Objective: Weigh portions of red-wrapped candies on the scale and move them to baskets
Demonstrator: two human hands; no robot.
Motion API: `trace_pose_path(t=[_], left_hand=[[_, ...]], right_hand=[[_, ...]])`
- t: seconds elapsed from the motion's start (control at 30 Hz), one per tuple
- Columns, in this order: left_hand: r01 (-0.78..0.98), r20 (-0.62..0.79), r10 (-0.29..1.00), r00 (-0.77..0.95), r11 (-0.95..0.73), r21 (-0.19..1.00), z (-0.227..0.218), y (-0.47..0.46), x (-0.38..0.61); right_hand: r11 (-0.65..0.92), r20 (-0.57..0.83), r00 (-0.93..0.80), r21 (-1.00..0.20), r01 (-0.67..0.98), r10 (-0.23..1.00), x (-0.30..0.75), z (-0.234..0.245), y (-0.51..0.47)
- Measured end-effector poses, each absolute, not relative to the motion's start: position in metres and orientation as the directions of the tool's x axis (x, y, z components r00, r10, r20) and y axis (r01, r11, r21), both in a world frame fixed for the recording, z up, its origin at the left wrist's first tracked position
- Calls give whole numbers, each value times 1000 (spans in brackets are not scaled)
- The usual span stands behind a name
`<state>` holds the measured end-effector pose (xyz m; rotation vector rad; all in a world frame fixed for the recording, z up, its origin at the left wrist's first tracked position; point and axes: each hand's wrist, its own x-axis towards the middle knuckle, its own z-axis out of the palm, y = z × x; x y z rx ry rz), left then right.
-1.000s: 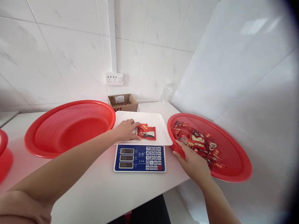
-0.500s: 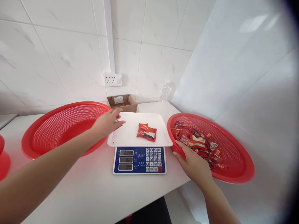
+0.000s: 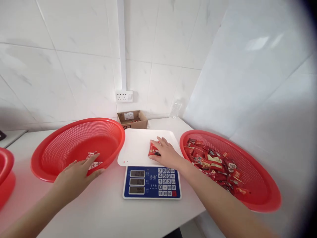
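My left hand (image 3: pixel 76 173) is over the near side of the left red basket (image 3: pixel 53 145), fingers spread and holding nothing. Just beyond its fingertips, a few red-and-white packets (image 3: pixel 92 154) lie inside, partly hidden by the fingers. On the white tray (image 3: pixel 136 145) of a blue digital scale (image 3: pixel 152 182), my right hand (image 3: pixel 168 153) has its fingers closed around the sides of a red snack packet (image 3: pixel 154 148). The hand covers part of that packet; whether a second one is beneath it I cannot tell.
The right red basket (image 3: pixel 262 188) holds many red packets (image 3: pixel 215 162) and sits partly behind my right forearm. At the back are a cardboard box (image 3: pixel 135 125) and a clear plastic container (image 3: pixel 175 108). Another red basket (image 3: pixel 6 165) shows at the left edge.
My left hand has gone from the tray to the left basket, where packets now lie. My right hand has left the right basket's rim for the packet on the tray. The scale's top reading has dropped.
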<state>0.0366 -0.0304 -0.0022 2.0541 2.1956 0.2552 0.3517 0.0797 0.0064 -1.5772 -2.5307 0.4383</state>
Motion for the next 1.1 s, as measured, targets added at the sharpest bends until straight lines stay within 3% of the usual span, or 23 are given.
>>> trace_pose_path(t=[0.2, 0.37, 0.5, 0.6, 0.73, 0.83, 0.97, 1.1], left_hand=[[975, 55, 989, -137, 125, 182, 1, -33, 25], [957, 35, 981, -193, 180, 228, 6, -29, 21], [961, 37, 986, -160, 147, 234, 3, -31, 22], [960, 33, 990, -137, 124, 251, 1, -35, 23], [953, 13, 993, -118, 110, 283, 2, -39, 27], [949, -5, 994, -105, 101, 300, 5, -40, 34], [950, -17, 995, -96, 97, 296, 8, -41, 42], [952, -13, 994, -108, 107, 287, 8, -41, 44]], right_hand=[[505, 64, -508, -271, 820, 859, 344, -10, 92], [455, 160, -426, -329, 827, 890, 338, -11, 92], [344, 132, -319, -446, 827, 939, 329, -6, 99], [276, 93, -277, -599, 752, 956, 310, 6, 106], [199, 34, -309, -830, 521, 950, 257, 33, 110], [207, 61, -404, -921, 329, 913, 207, 55, 110], [198, 16, -554, -943, 269, 832, 159, 73, 105], [438, 96, -682, -829, 349, 725, 162, 72, 96]])
